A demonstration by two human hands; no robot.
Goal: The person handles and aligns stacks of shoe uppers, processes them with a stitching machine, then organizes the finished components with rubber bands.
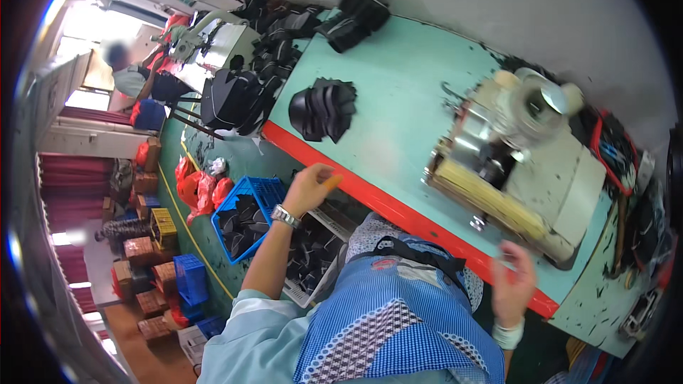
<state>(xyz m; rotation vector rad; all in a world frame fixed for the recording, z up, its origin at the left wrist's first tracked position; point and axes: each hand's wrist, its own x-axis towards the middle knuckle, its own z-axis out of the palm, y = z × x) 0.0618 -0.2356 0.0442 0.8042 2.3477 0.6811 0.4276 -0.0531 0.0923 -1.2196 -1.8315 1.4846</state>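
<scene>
My left hand [311, 190] hovers by the red front edge of the table, fingers loosely bent and apart, with nothing visible in it. An orange cover sits on one of its fingers, and a metal watch [285, 215] is on the wrist. Off the red edge at the right, my right hand [514, 283] is raised, slightly blurred, its fingers apart and holding nothing I can see. Closest to it stands an industrial sewing machine [509, 163] with a pale body. Beyond my left hand, a stack of curved black pieces [324, 109] lies on the green tabletop [391, 85].
A blue crate [242, 217] of black pieces stands on the floor at left, beside a pale bin [311, 259] of similar pieces. More black bundles [353, 18] lie at the table's far end. Another person [135, 78] sits at a machine in the far left.
</scene>
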